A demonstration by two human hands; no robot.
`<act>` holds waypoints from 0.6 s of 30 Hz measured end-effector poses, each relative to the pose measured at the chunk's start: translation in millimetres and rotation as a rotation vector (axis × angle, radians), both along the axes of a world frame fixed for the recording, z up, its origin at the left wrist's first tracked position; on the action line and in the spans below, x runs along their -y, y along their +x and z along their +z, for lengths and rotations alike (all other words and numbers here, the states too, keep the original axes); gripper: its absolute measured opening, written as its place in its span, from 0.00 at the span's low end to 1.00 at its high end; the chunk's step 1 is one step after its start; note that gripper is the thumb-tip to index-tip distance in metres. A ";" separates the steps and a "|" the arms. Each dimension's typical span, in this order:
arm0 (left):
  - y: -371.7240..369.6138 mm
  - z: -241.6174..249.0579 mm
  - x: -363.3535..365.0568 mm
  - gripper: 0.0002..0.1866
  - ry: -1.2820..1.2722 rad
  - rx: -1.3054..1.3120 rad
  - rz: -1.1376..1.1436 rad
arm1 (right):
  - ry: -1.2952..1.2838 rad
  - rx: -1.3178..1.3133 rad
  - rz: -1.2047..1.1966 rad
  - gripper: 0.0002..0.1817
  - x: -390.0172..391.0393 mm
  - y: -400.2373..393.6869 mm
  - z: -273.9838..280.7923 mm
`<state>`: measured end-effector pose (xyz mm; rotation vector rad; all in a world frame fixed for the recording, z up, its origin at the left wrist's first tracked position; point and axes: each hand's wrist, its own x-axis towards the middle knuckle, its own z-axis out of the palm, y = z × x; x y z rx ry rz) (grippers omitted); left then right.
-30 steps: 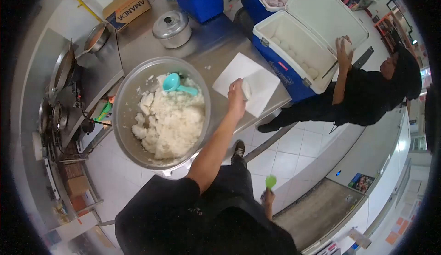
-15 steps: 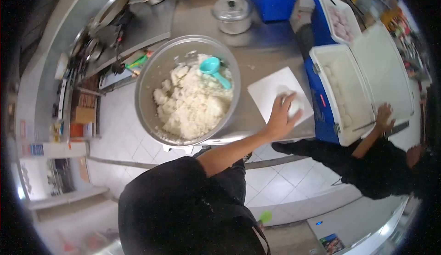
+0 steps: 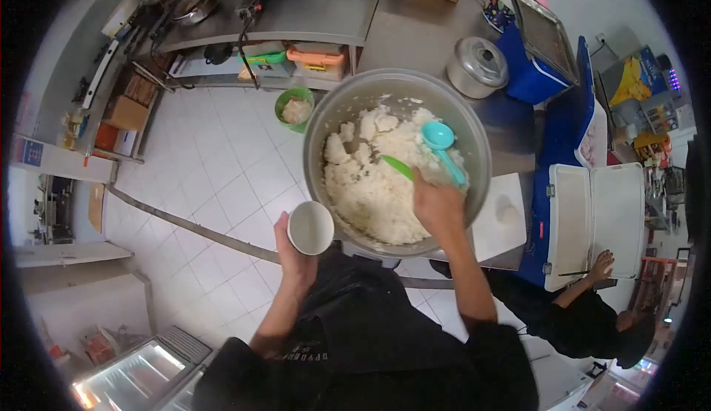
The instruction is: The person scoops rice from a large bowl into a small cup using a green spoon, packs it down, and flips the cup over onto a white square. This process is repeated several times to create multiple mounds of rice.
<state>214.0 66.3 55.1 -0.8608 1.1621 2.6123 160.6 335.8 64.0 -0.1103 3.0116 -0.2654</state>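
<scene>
My left hand [image 3: 296,259] is wrapped round a white cup [image 3: 310,229], mouth facing up, just outside the near left rim of the large metal pot [image 3: 474,189]. Inside the pot is a heap of cooked white rice [image 3: 385,207]. My right hand [image 3: 438,205], over the pot's right side, grips a green rice paddle [image 3: 398,166] whose blade lies close over the rice. A turquoise scoop [image 3: 438,137] rests on the rice beyond my right hand, handle pointing towards me. Right of the pot, a small whitish mound [image 3: 508,215] sits on a white sheet [image 3: 489,242].
A lidded pot [image 3: 478,69] stands behind the big pot. At the right is an open cooler [image 3: 570,204], with a co-worker's hand [image 3: 601,264] near its lid. A green bucket [image 3: 295,109] stands on the tiled floor at the left.
My left hand has moved from the white sheet back to the pot's left side, with the cup in it. My right hand has come into view over the rice. The view has turned.
</scene>
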 end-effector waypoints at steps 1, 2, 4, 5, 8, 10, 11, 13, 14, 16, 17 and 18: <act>-5.6 -17.0 10.7 0.26 0.045 0.004 0.010 | 0.021 -0.091 0.123 0.23 22.0 -31.2 -17.3; -8.3 -27.4 19.4 0.26 0.093 0.013 0.022 | 0.043 -0.175 0.249 0.23 39.5 -55.4 -44.0; -17.0 -32.4 32.5 0.27 0.160 0.055 -0.023 | 0.078 -0.118 0.373 0.21 68.2 -96.9 -82.9; -23.3 -33.7 36.2 0.28 0.212 0.078 -0.065 | 0.100 -0.079 0.497 0.20 78.3 -109.7 -90.9; -29.5 -21.2 50.5 0.28 0.272 0.131 -0.097 | 0.186 0.001 0.557 0.16 102.3 -122.6 -92.7; -29.7 -23.7 56.2 0.26 0.330 0.158 -0.117 | 0.235 0.103 0.604 0.15 115.9 -130.2 -98.5; -27.4 -26.3 57.3 0.26 0.339 0.169 -0.113 | 0.278 0.202 0.635 0.14 118.8 -129.8 -102.7; -28.1 -30.7 56.1 0.25 0.362 0.141 -0.131 | 0.216 0.189 0.565 0.14 115.5 -146.2 -113.1; -27.0 -29.0 55.7 0.25 0.363 0.148 -0.129 | 0.143 0.173 0.489 0.15 112.4 -153.1 -119.1; -28.9 -24.5 55.1 0.25 0.360 0.150 -0.117 | 0.065 0.189 0.505 0.14 83.9 -167.0 -119.9; -29.2 -27.9 54.3 0.25 0.363 0.154 -0.111 | -0.008 0.204 0.524 0.14 72.4 -172.1 -121.5; -28.0 -34.3 53.9 0.28 0.363 0.145 -0.096 | 0.036 0.323 0.445 0.11 73.9 -172.4 -108.2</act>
